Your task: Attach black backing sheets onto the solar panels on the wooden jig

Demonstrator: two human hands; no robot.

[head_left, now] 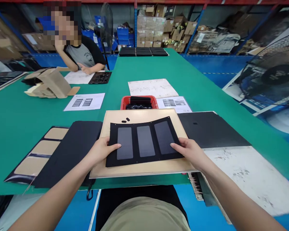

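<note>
A thin black sheet with three grey rectangular panels (146,141) is held over a beige board (144,166) in front of me. My left hand (104,148) grips its left edge, thumb on top and the other fingers mostly hidden. At the right edge, my right hand (188,150) pinches it the same way. The sheet bows slightly, its top right corner raised. Two small black oval pieces (125,120) lie on the board beyond its upper left corner.
To the left are black sheets (67,154) and a piece with tan cut-outs (36,155). A black sheet (212,130) and stained white board (250,179) lie right. Behind stands a red basket (122,103) of black parts. A co-worker (86,56) sits far left; a fan (279,73) stands right.
</note>
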